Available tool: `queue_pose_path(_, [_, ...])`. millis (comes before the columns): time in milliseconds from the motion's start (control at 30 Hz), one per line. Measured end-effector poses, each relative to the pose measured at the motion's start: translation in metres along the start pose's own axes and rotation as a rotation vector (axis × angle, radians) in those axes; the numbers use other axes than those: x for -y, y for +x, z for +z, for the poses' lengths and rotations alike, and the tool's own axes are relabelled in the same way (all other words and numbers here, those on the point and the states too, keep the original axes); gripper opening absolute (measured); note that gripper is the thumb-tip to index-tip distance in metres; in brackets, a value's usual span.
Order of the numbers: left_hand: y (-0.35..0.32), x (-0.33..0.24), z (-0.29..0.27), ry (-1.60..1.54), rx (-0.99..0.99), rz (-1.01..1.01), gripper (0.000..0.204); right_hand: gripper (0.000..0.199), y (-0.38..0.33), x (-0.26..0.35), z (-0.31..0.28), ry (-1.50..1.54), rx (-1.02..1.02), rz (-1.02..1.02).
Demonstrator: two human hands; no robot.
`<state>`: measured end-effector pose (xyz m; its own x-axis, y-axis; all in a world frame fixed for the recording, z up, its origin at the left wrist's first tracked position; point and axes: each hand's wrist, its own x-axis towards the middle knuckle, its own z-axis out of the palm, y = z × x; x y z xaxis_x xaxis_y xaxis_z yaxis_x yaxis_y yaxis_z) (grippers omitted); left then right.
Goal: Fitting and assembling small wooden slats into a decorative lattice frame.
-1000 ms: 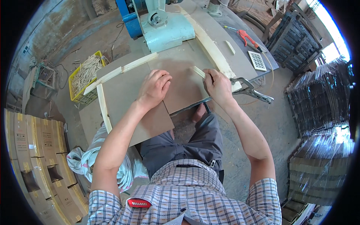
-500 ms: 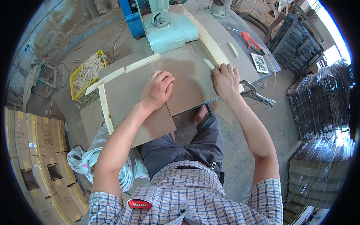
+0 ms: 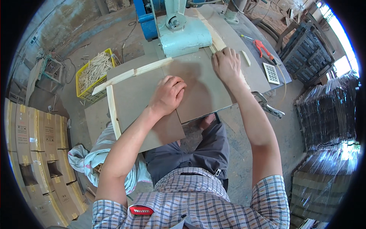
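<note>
Right hand (image 3: 227,65) shifted nearer machine (image 3: 186,41); grip unclear.

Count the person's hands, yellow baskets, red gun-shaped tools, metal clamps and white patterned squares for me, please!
Left hand and right hand: 2
Yellow basket: 1
Red gun-shaped tool: 1
Metal clamp: 1
White patterned square: 1
Total: 6

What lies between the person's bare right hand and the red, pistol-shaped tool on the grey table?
In the head view, a small, narrow strip of pale wood lies between the right hand and the red tool.
</note>
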<state>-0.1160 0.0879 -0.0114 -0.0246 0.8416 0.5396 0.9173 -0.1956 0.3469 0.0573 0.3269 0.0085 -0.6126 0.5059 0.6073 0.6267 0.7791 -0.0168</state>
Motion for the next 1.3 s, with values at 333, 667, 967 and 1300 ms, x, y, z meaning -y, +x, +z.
queue_pose_path(333, [-0.004,0.001,0.006,0.059,0.017,-0.014,0.014,0.012,-0.143,0.097,-0.059,0.526,-0.008,-0.076])
queue_pose_path(667, [-0.093,-0.099,-0.044,0.12,0.334,-0.142,0.084,0.02,-0.161,0.102,-0.039,0.479,-0.253,0.003])
queue_pose_path(967, [-0.121,-0.098,-0.016,0.364,0.073,-0.01,0.08,0.011,-0.165,0.101,-0.019,0.356,-0.274,-0.145])
queue_pose_path(1300, [-0.134,-0.133,-0.02,0.301,0.052,-0.178,0.066,0.019,-0.167,0.096,-0.022,0.326,-0.232,-0.158])
